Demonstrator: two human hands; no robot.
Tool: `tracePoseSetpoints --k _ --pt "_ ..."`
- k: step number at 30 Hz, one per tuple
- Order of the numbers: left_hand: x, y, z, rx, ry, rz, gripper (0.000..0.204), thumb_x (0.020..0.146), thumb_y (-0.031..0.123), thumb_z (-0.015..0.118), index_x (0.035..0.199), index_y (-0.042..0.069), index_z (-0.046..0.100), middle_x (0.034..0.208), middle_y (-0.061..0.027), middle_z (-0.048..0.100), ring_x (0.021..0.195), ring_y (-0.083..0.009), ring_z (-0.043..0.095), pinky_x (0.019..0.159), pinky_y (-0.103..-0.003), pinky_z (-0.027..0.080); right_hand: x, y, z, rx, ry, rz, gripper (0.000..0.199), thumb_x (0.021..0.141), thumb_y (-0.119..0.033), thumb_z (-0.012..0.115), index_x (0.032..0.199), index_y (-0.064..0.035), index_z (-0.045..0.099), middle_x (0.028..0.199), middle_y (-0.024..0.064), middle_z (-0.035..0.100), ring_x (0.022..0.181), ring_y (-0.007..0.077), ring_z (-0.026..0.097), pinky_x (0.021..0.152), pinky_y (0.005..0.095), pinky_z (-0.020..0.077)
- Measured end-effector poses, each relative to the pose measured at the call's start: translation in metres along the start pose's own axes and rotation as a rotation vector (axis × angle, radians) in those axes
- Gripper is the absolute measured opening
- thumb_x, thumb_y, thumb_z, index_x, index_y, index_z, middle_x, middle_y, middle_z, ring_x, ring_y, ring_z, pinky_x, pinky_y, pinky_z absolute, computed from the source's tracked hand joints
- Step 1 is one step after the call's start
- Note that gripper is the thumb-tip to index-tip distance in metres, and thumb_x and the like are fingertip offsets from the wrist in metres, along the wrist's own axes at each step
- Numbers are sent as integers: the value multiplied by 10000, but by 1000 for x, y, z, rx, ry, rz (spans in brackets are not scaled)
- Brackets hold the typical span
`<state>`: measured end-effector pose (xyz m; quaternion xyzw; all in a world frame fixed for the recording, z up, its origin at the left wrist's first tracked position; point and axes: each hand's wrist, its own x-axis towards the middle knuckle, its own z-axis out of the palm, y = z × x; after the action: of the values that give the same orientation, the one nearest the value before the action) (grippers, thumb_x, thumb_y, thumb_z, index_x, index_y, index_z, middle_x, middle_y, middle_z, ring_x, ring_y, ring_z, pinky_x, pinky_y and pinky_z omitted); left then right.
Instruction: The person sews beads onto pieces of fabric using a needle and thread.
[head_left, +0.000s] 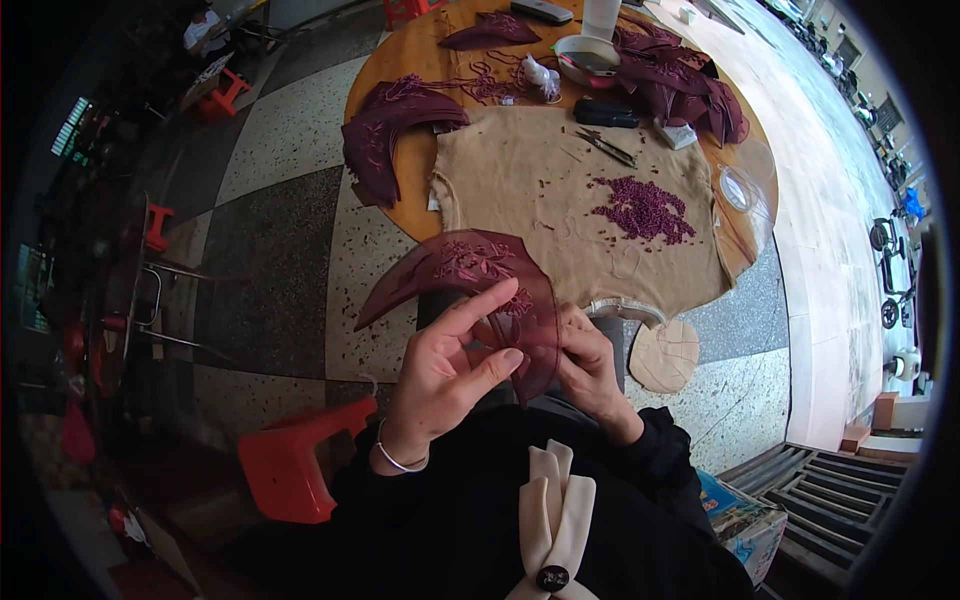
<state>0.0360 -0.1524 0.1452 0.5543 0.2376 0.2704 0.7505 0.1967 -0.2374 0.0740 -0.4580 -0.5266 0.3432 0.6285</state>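
Note:
A sheer burgundy fabric piece point(538, 330), curved and embroidered with flowers, is held up in front of me, off the table's near edge. My left hand point(445, 365) grips it from the left, with index finger and thumb on its front and the other fingers partly behind the cloth. At the piece's right edge, my right hand point(592, 365) has its bent fingers closed on the fabric; its fingertips are partly hidden. Whether a needle is in them cannot be made out. Beyond the hands, a pile of small purple beads point(645, 210) lies on a tan cloth point(500, 180).
Similar burgundy pieces lie on the round wooden table point(412, 205), left and far right. Small scissors point(606, 148), a black case point(606, 113), a bowl point(588, 62) and a clear cup point(601, 18) are there too. A red stool point(290, 465) stands at my left.

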Motion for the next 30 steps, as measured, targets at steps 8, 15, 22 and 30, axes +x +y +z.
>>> tracePoseSetpoints --k 8,15,22,30 --pt "-2 -2 7 60 23 -31 602 849 -77 619 1399 -42 375 1080 -111 625 971 -95 584 865 -222 463 3 2 -4 -107 1 -137 185 865 21 607 1018 -31 697 858 31 526 738 103 533 616 233 447" --pt "-1 -2 6 34 30 -30 595 851 -80 615 1396 -47 378 1061 -103 625 944 -81 583 834 -208 461 1 2 -5 -36 -17 -52 181 866 9 608 1015 -35 702 865 33 556 758 112 537 644 246 451" --pt "-2 1 4 31 -6 -35 593 850 -77 618 1393 -49 382 1056 -93 627 939 -78 580 838 -210 460 2 4 -7 96 -74 -35 177 871 15 615 1025 -13 698 873 35 520 720 97 551 600 230 461" --pt "0 -3 4 75 -20 -40 579 850 -75 618 1384 -50 395 1084 -91 621 962 -79 576 853 -215 459 3 2 -6 53 -42 -48 146 866 16 624 988 -12 699 884 37 540 720 95 547 598 229 453"
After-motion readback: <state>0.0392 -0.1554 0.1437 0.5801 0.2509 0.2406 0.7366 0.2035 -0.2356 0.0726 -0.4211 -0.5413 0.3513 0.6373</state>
